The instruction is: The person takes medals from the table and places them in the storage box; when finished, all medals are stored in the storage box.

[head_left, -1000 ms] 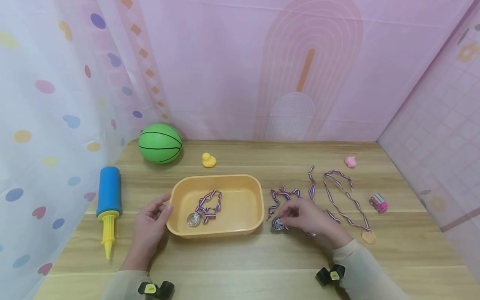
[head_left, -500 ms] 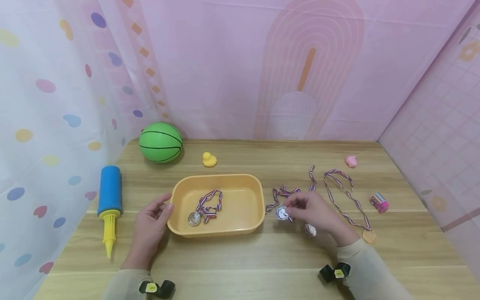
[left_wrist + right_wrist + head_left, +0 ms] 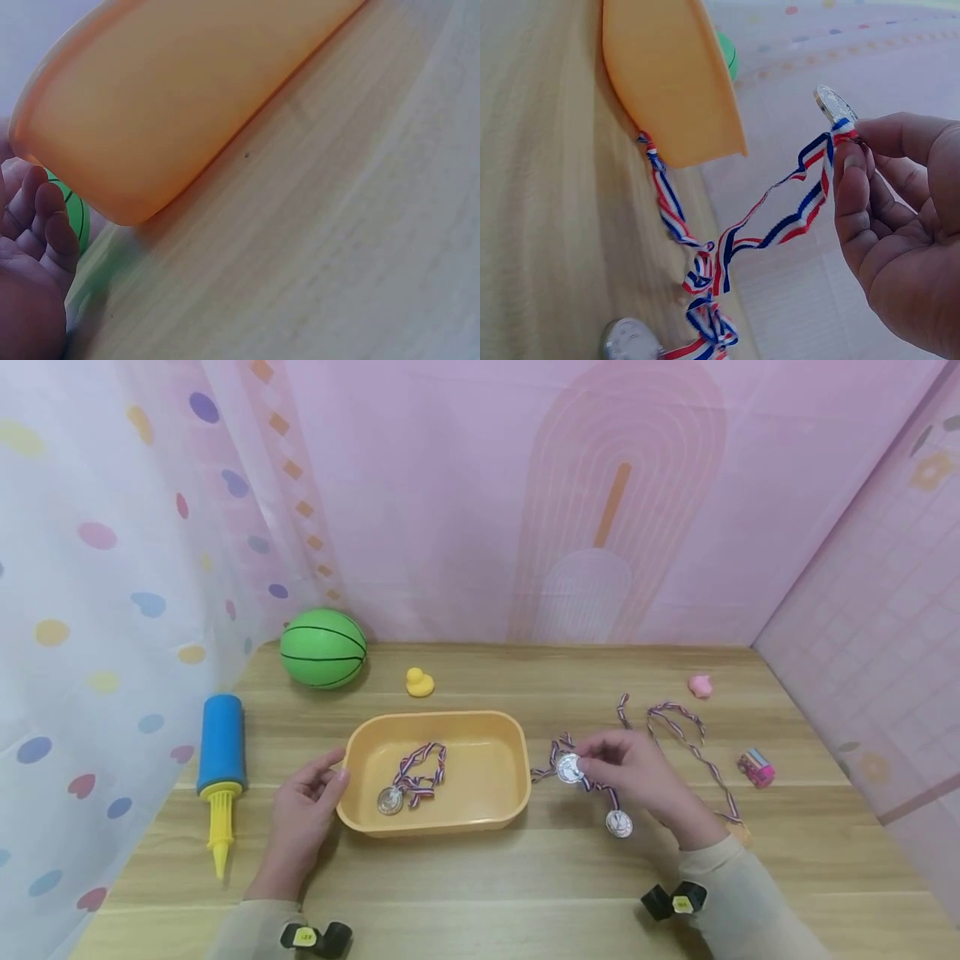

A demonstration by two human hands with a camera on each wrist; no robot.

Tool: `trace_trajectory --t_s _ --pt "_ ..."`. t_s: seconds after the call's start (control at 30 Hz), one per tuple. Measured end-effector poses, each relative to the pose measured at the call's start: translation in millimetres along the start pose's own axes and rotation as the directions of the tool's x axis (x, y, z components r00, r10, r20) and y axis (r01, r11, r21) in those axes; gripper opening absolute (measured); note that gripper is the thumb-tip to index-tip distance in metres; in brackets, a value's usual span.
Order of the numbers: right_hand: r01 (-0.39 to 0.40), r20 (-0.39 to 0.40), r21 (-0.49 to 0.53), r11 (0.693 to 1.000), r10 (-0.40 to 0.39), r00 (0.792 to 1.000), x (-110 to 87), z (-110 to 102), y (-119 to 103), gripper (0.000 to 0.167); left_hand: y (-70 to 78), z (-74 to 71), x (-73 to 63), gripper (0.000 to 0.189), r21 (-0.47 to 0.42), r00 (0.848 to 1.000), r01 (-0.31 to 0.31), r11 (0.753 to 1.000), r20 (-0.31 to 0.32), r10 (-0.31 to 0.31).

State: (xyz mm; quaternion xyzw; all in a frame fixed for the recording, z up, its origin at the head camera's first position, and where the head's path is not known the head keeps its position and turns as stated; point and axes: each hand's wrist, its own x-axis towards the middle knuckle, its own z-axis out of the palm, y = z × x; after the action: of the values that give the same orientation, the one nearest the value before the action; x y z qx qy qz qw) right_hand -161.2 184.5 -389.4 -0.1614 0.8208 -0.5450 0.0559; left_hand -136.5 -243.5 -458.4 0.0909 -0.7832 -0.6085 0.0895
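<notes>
My left hand (image 3: pixel 303 814) holds the left end of a yellow-orange plastic basin (image 3: pixel 431 823), thumb and fingers at its rim. Inside the basin lies a silver medal (image 3: pixel 390 800) with a red, white and blue ribbon. To the basin's right, my right hand (image 3: pixel 633 777) pinches a second silver medal (image 3: pixel 570 768) where its ribbon joins, raised off the table. The right wrist view shows that ribbon (image 3: pixel 806 210) trailing down to a tangle. Another silver medal (image 3: pixel 619 823) lies just below the hand. A gold medal (image 3: pixel 741 833) is partly hidden behind the right wrist.
A green ball (image 3: pixel 324 648) and a yellow rubber duck (image 3: pixel 419 682) stand behind the basin. At the left lies a blue and yellow hand pump (image 3: pixel 222 743). A pink pig-like toy (image 3: pixel 701 686) and a pink toy bus (image 3: pixel 756 768) are at the right.
The right hand has lifted the silver medal up and slightly right, drawing its ribbon along. Another silver medal has come into view below it. The left hand stays on the basin.
</notes>
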Motion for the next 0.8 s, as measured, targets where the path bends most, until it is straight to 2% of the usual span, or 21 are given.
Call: trace_trajectory --t_s 0.4,0.53,0.67,0.8 --pt "-0.004 -0.007 -0.008 1.0 0.004 1.0 13.6 -6.1 -28.5 0.017 -2.3 -1.6 1.0 0.045 0.001 1.0 0.022 1.0 0.012 -0.022" --pt "-0.018 -0.014 -0.007 1.0 0.018 1.0 18.1 -10.4 -40.4 0.02 -2.4 -0.8 0.2 0.043 -0.009 1.0 0.012 1.0 0.009 -0.012" --pt "0.013 -0.017 -0.012 1.0 -0.014 1.0 23.5 -14.5 -51.4 0.022 -2.6 0.0 0.0 0.041 -0.026 1.0 -0.008 1.0 0.002 0.009" --pt "0.014 -0.001 -0.001 1.0 -0.014 1.0 27.0 -17.5 -59.3 0.024 -3.1 -0.3 -0.5 0.041 -0.026 1.0 -0.018 0.999 0.004 0.018"
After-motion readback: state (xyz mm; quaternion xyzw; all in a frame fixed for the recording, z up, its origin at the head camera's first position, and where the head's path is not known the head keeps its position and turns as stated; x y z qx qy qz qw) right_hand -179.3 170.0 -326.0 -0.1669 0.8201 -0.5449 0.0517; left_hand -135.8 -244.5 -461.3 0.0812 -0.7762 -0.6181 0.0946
